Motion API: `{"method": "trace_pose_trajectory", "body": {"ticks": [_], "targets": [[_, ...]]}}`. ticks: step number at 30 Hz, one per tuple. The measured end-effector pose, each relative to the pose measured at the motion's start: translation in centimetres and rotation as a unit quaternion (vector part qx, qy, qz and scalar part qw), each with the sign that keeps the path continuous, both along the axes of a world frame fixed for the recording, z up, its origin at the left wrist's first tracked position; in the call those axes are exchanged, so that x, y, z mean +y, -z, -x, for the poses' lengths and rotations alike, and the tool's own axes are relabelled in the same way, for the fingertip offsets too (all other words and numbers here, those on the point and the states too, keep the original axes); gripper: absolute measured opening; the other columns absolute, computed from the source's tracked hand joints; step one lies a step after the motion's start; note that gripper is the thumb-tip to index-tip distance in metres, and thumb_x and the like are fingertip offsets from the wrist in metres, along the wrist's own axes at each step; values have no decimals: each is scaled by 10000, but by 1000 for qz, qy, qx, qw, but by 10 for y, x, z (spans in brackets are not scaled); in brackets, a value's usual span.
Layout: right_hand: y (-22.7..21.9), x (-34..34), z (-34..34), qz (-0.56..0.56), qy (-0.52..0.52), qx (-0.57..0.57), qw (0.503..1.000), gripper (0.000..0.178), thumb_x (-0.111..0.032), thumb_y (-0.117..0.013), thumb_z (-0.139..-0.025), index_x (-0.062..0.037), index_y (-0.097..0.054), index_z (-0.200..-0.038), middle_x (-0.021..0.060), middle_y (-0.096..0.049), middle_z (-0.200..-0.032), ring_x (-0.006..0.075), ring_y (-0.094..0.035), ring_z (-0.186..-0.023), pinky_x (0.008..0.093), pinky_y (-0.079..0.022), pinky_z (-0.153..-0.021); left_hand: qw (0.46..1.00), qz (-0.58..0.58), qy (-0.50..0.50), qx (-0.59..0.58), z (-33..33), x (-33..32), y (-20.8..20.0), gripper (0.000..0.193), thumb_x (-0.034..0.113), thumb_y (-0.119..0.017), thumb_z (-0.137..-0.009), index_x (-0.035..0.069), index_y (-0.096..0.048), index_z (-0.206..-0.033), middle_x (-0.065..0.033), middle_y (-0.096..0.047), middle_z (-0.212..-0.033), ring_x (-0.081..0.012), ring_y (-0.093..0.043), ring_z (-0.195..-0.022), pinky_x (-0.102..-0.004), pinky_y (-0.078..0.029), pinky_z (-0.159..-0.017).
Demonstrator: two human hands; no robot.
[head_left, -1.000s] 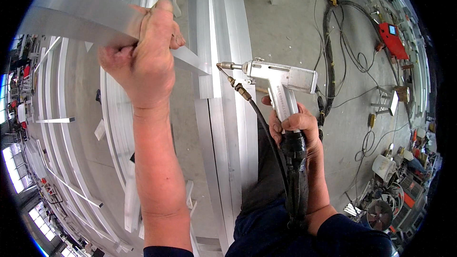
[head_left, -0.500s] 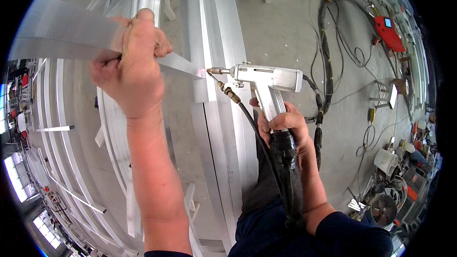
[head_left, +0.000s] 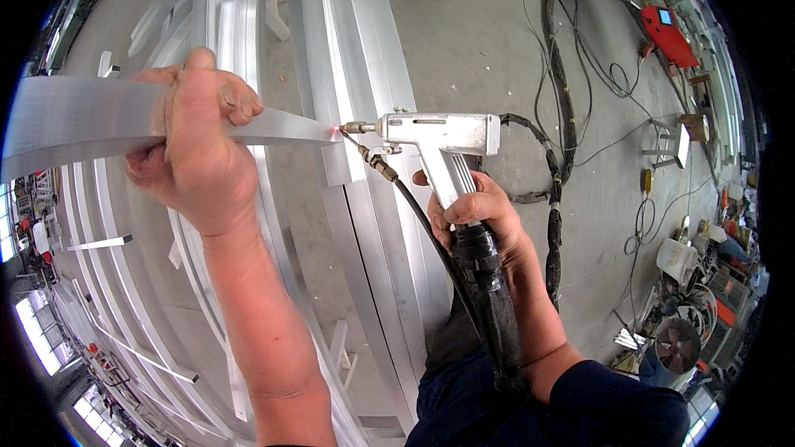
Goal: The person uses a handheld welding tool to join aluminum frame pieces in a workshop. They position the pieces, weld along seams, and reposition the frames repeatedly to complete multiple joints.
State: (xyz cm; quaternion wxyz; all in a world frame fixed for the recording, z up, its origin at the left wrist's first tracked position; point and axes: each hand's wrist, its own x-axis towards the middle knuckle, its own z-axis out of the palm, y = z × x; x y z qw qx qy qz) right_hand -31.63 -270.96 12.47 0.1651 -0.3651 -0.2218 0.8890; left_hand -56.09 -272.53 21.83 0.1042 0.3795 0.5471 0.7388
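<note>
My left hand (head_left: 203,145) is wrapped round a flat-sided silver metal tube (head_left: 91,114). From my fist the tube runs right, its far end meeting long silver metal profiles (head_left: 346,41) that lie side by side. My right hand (head_left: 489,209) grips the handle of a white and silver welding gun (head_left: 443,131), probably a laser type. Its copper-coloured nozzle points left at the joint between tube and profiles, where a small reddish glow shows. A thin black wire-feed hose (head_left: 421,217) with brass fittings leads to the tip. Black tape wraps the thick cable (head_left: 497,302) below the handle.
More metal bars (head_left: 112,199) lie on supports at the left. On the right floor, black cables (head_left: 563,83) loop towards a red box with a small screen (head_left: 669,37). A small metal stool-like frame (head_left: 672,145), a white bucket (head_left: 679,258) and a fan (head_left: 676,343) stand farther right.
The tube's outer left end sits lower in the picture, and my left hand has shifted left and down with it. The whole scene has slid slightly left; the gun tip stays at the joint.
</note>
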Motion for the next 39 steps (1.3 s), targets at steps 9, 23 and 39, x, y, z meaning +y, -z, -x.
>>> {"method": "trace_pose_trajectory", "body": {"ticks": [9, 23, 39], "targets": [[6, -5, 0, 6, 1, 8, 1000, 520, -87, -617, -586, 75, -558, -1077, 127, -586, -647, 212, -581, -516, 323, -483, -514, 999, 5, 17, 27, 8, -2, 8, 116, 78, -669, -871, 113, -561, -847, -26, -517, -599, -137, -502, -516, -353, -462, -534], [0, -13, 1, -5, 1, -26, 1000, 510, -106, -635, -571, 63, -569, -1048, 109, -590, -662, 194, -591, -541, 300, -470, -528, 997, -25, 24, 68, 12, 2, 8, 66, 11, -637, -861, -4, -576, -842, -82, -573, -569, -160, -548, -463, -310, -482, -462], [-2, -17, -9, -5, -22, -21, 1000, 537, -96, -631, -587, 62, -559, -1095, 116, -607, -673, 186, -596, -540, 295, -467, -521, 1000, -13, 9, 2, 11, 1, 5, 116, 11, -658, -823, 20, -543, -835, -74, -547, -560, -172, -522, -457, -336, -467, -466]]}}
